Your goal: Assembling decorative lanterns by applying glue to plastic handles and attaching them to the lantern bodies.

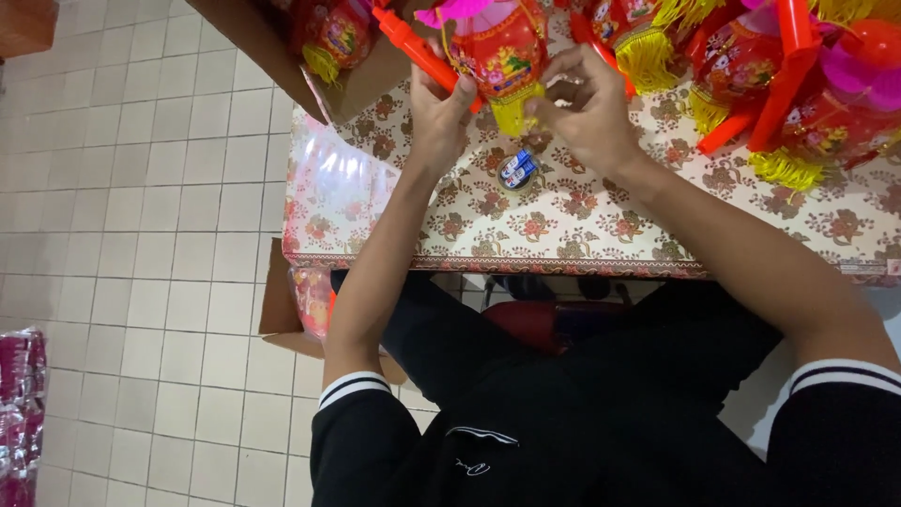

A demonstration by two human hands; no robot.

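Glossy red plastic lantern (497, 47) with yellow thread fringe; smooth floral tablecloth (582, 221); matt floor tiles (141, 235).

- A table (582, 230) with a floral cloth carries the goods.
- Batteries (517, 170) lie on it, near its middle.
- Red lanterns (798, 103) with yellow tassels are piled right of the batteries.
- A cardboard box (328, 80) sits left of the batteries, at the table's corner.

Home workshop — lanterns (807, 84) piled, boxed stock (328, 42)
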